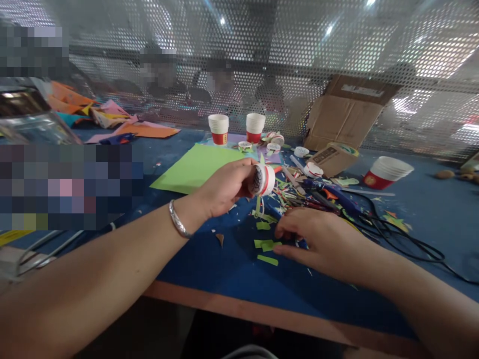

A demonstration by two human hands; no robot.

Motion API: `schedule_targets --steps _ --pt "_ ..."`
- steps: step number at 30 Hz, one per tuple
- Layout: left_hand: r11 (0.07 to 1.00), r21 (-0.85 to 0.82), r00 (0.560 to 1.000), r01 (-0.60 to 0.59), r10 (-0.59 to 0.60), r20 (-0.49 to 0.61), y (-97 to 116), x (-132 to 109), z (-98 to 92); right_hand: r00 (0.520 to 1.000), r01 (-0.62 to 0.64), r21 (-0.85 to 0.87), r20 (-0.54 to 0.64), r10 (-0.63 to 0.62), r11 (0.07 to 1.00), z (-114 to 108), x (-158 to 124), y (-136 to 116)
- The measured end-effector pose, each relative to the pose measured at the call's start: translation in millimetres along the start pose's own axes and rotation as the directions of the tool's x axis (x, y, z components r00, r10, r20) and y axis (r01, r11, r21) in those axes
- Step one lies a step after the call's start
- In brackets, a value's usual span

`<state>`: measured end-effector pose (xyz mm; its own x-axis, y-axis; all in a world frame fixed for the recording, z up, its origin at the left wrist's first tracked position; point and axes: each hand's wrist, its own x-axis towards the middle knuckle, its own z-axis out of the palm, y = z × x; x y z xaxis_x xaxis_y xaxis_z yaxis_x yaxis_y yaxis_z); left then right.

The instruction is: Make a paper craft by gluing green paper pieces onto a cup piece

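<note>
My left hand (230, 187) is closed around a cut-down paper cup (266, 180), white with a red band and dark lines drawn on its base. A green paper strip (262, 159) sticks up from the cup's edge. Lower and to the right, my right hand (312, 234) hovers low over the table with thumb and fingers apart. Its thumb tip is at some small green paper pieces (267, 245); whether it touches them I cannot tell. Another green piece (268, 260) lies nearer the table's front edge.
A green paper sheet (187, 167) lies behind my left hand. Stacked paper cups (218, 130) stand at the back. Paper scraps, a blue glue gun (346, 202) and its black cable (404, 239) spread to the right. A cardboard box (342, 114) leans against the perforated screen.
</note>
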<state>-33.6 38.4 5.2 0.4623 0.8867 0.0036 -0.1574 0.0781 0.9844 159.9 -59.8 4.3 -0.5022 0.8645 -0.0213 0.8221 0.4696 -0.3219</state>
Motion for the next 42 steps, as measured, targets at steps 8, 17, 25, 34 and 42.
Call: schedule_targets --steps 8,17,25,34,42 --pt "0.999 -0.030 1.000 -0.011 0.011 0.008 -2 1 -0.3 0.999 0.037 0.066 0.021 -0.039 0.997 3 5 -2" --pt "1.000 -0.020 1.000 0.001 -0.001 0.001 -1 2 -1.4 0.999 -0.033 0.200 0.012 0.031 0.979 -9 1 -2" --pt "1.000 0.015 1.000 -0.026 0.026 0.014 -3 2 -2.6 0.999 -0.034 0.193 -0.019 0.038 0.981 -8 3 2" --pt "0.999 -0.011 0.998 -0.044 0.045 0.038 -8 5 -2.7 0.983 0.118 -0.170 -0.122 -0.140 0.978 15 22 0" --pt "0.999 -0.005 0.999 -0.038 0.038 0.021 -5 4 -3.4 0.966 0.139 -0.197 -0.190 -0.177 0.971 17 22 -2"
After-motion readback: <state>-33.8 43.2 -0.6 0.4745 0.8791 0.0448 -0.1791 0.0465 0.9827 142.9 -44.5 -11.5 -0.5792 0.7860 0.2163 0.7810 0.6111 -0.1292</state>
